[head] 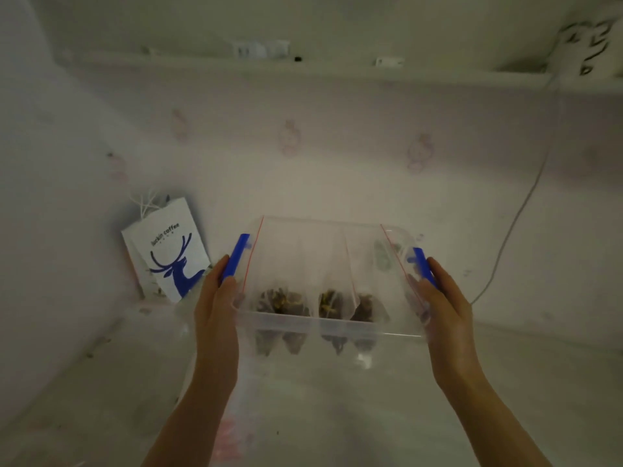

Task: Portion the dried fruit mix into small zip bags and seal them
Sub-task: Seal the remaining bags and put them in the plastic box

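A clear plastic box (323, 326) with blue side latches is held up in front of me. My left hand (215, 308) grips its left end at the blue latch (236, 259). My right hand (441, 305) grips the right end at the other blue latch (423, 266). Inside the box stand several small clear zip bags (303, 264) with red seal lines, each with a dark dried fruit mix (281, 301) in its bottom corner. The bags' tops rise above the box rim.
A white paper bag with a blue deer print (172, 256) leans against the wall at the left. A thin white cable (512, 230) hangs down the wall at the right. A loose clear bag (232, 429) lies on the pale surface below the box.
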